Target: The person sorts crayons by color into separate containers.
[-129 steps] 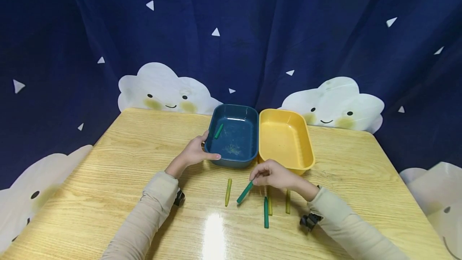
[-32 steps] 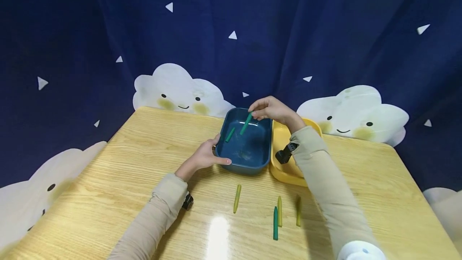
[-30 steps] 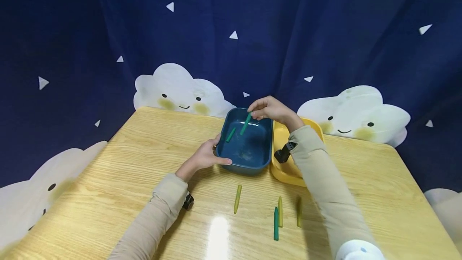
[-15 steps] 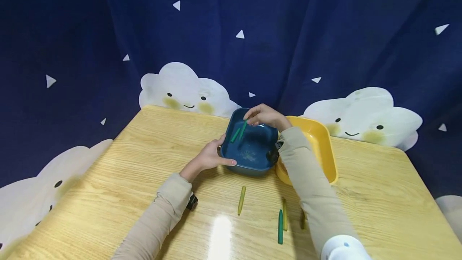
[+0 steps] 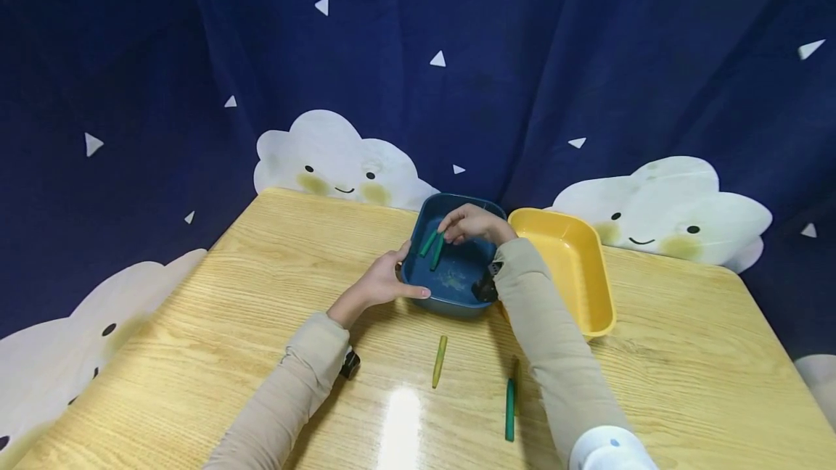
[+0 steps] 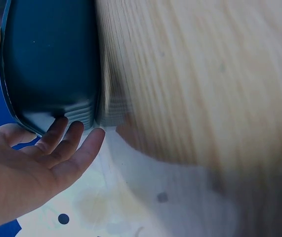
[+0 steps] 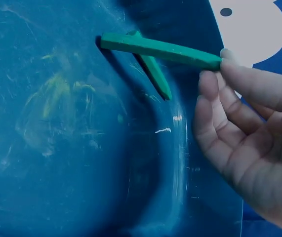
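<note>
My right hand (image 5: 473,223) reaches into the dark blue plastic bin (image 5: 451,303). Thumb and fingertips pinch one end of a green crayon (image 7: 160,51), whose other end is low over the bin floor. A second green crayon (image 7: 156,78) lies on that floor and crosses under the held one in the right wrist view. My left hand (image 5: 384,283) holds the bin's left side, its thumb over the near rim and its fingers (image 6: 79,155) along the outer wall.
A yellow bin (image 5: 578,278) stands right of the blue one, partly behind the right sleeve. On the wooden table nearer me lie a yellow crayon (image 5: 440,363), a green crayon (image 5: 510,412) and another yellow crayon (image 5: 518,372). A dark blue curtain (image 5: 496,78) hangs behind.
My right hand brought the green crayon from the table into the blue bin, then lowered it toward the one lying there. The right sleeve now covers a third yellow crayon. My left hand keeps its hold.
</note>
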Motion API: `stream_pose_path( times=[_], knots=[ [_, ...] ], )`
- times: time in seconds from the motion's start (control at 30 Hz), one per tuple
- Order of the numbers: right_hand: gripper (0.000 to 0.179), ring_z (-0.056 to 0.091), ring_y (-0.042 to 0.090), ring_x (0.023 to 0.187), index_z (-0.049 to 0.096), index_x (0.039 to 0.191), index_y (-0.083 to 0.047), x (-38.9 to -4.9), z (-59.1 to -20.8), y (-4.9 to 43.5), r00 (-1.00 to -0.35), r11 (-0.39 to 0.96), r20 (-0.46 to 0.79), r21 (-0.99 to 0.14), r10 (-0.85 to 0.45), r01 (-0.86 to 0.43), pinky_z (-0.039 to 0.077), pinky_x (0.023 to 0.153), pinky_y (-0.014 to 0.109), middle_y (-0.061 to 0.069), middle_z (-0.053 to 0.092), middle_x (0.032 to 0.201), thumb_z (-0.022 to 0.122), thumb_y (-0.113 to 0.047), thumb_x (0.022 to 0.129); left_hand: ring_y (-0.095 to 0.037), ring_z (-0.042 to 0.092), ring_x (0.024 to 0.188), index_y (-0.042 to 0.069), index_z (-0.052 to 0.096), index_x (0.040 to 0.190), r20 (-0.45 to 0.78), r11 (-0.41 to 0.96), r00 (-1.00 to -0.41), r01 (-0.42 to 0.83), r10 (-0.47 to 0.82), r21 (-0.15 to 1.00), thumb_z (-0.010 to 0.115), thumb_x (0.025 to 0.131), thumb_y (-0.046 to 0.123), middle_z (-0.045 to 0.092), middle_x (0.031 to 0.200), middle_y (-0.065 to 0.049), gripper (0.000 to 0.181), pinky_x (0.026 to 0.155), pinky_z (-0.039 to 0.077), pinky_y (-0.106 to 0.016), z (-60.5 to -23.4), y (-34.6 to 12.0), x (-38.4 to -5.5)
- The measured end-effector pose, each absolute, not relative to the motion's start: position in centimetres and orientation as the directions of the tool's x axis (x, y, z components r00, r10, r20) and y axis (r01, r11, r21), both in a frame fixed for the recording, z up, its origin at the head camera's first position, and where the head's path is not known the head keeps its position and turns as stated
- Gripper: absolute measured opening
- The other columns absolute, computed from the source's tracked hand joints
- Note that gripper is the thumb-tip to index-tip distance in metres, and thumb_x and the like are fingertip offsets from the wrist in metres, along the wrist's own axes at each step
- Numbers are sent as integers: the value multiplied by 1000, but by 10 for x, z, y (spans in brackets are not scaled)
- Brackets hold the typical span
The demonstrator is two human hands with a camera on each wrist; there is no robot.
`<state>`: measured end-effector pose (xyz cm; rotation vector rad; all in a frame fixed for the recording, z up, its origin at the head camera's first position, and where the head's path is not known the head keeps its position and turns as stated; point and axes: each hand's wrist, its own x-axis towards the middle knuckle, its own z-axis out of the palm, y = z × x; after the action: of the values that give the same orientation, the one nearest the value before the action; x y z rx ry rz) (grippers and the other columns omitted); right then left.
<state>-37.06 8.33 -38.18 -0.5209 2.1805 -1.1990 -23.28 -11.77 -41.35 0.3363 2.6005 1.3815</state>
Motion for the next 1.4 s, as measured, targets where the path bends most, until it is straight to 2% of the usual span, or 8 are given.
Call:
stream_pose_path(
  times=[0.17,0.4,0.5,0.63,0.77,0.97,1.13,1.4],
  knots=[
    [24,55,15,75,63,105,9,-368,-381,84,-787,589,-283,-799,-549,-123,49,70,27,5,63,84,61,4,81,-31,44,117,0,15,145,-25,529,-955,142,296,836,80,71,29,38,135,-26,103,95,37,-43,-413,-116,-232],
    [30,54,15,75,63,105,7,-364,-376,81,-793,696,-287,-682,-537,-224,46,65,25,14,63,93,67,7,75,-31,43,117,0,15,146,-22,527,-953,148,302,837,79,72,30,36,137,-26,102,95,37,-44,-413,-114,-232],
    [33,55,19,81,62,108,6,-362,-374,80,-798,732,-306,-641,-519,-231,47,69,27,16,62,99,68,6,75,-29,44,116,2,15,146,-29,524,-953,141,302,840,79,71,30,36,137,-25,103,95,37,-43,-414,-113,-232],
    [39,56,26,97,61,115,3,-359,-371,81,-815,758,-305,-611,-492,-229,48,81,35,18,60,112,68,5,76,-29,46,113,0,15,145,-22,512,-949,150,314,846,79,72,28,38,135,-25,102,93,38,-42,-414,-112,-234],
    [39,54,28,103,60,117,3,-357,-366,83,-838,734,-275,-649,-471,-199,45,88,41,18,59,115,67,1,79,-30,46,114,0,14,145,-17,516,-945,164,328,841,78,73,28,36,136,-25,101,92,40,-41,-415,-112,-236],
    [31,57,24,93,61,112,4,-354,-358,86,-850,630,-217,-759,-481,-163,48,82,41,12,63,104,65,-6,83,-30,44,115,0,13,145,-25,514,-947,152,321,844,78,74,28,34,138,-25,101,92,39,-41,-412,-115,-236],
    [33,61,25,89,60,113,5,-347,-355,84,-853,576,-178,-801,-490,-163,49,81,43,14,63,104,63,-9,84,-32,41,121,-2,13,145,-22,516,-948,154,318,843,78,74,28,32,140,-26,101,96,37,-43,-411,-118,-235],
    [33,62,19,82,60,116,1,-330,-350,85,-895,427,-160,-903,-417,-38,51,76,34,11,64,101,62,-16,88,-33,38,124,-2,14,145,-14,497,-950,152,313,854,79,73,24,32,140,-26,100,100,34,-43,-415,-117,-234]
  ],
)
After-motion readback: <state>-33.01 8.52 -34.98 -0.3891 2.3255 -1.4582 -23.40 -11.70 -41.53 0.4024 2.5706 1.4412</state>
